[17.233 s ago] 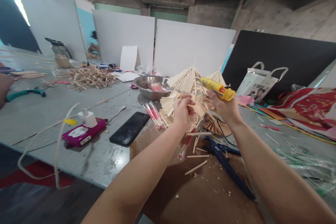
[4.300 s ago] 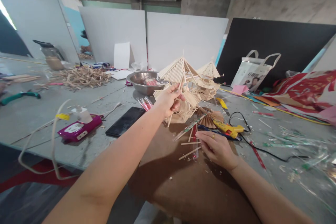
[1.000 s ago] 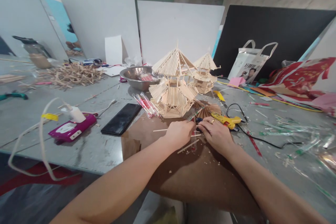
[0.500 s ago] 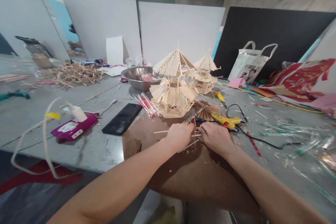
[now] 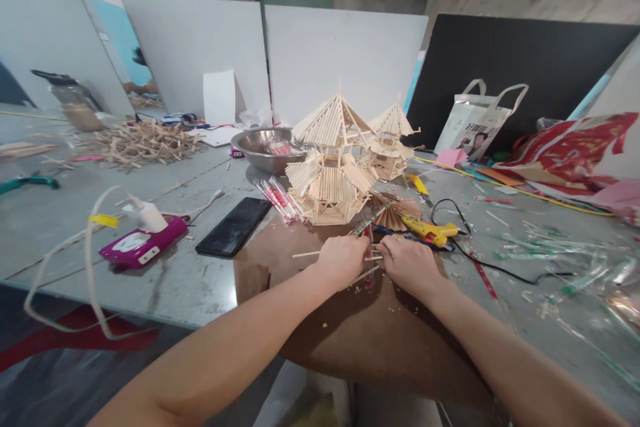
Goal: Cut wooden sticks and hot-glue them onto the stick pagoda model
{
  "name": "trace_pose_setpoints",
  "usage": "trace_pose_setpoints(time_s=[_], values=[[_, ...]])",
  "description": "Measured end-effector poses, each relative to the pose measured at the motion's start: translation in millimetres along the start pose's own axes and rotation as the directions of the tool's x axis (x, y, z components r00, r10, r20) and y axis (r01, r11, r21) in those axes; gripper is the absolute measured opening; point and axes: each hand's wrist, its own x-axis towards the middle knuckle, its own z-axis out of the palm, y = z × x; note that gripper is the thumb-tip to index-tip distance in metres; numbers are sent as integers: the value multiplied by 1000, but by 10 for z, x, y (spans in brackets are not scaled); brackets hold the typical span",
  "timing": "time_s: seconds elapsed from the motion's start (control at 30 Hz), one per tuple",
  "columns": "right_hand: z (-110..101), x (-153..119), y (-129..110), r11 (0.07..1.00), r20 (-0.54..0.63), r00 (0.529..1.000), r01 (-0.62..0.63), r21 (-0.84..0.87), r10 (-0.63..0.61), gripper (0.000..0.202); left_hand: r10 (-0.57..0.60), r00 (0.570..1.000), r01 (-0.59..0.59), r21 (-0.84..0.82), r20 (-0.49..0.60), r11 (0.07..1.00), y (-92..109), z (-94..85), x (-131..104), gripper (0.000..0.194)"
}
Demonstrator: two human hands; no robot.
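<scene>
My left hand [image 5: 344, 260] is closed on a thin wooden stick [image 5: 306, 254], whose end sticks out to the left. Close beside it, my right hand [image 5: 406, 260] is also closed, its fingers pinched at the right end of a stick between the hands. More loose sticks [image 5: 369, 274] lie under and between my hands on a brown sheet [image 5: 350, 347]. Just beyond them stands a stick-built pavilion model [image 5: 334, 180], with a second stick model [image 5: 390, 140] behind it. A yellow glue gun [image 5: 431, 231] lies past my right hand.
Left of the sheet are a black phone [image 5: 233, 227] and a purple power strip [image 5: 145, 243]. A metal bowl [image 5: 267, 150] and a stick pile [image 5: 145, 143] stand farther back. Clear wrappers [image 5: 575, 260] and a black cord [image 5: 510, 275] lie at the right.
</scene>
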Motion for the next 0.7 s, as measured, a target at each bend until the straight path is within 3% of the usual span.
trace_pose_setpoints(time_s=[0.23, 0.37, 0.5, 0.6, 0.7], values=[[26, 7, 21, 999, 5, 1000, 16, 47, -16, 29, -18, 1000, 18, -5, 16, 1000, 6, 2, 2, 22], [26, 67, 104, 975, -19, 998, 60, 215, -57, 30, -31, 999, 31, -44, -6, 999, 17, -18, 26, 25], [-99, 115, 281, 941, -91, 995, -14, 337, 47, 30, -65, 995, 56, -125, -70, 991, -54, -46, 66, 31], [-208, 103, 459, 951, 86, 989, -138, 275, 118, 33, -112, 989, 89, -217, -95, 972, -155, -53, 105, 36], [-240, 54, 580, 971, 314, 939, -192, 140, 141, 40, -108, 986, 58, -333, -131, 941, -235, -39, 145, 35]])
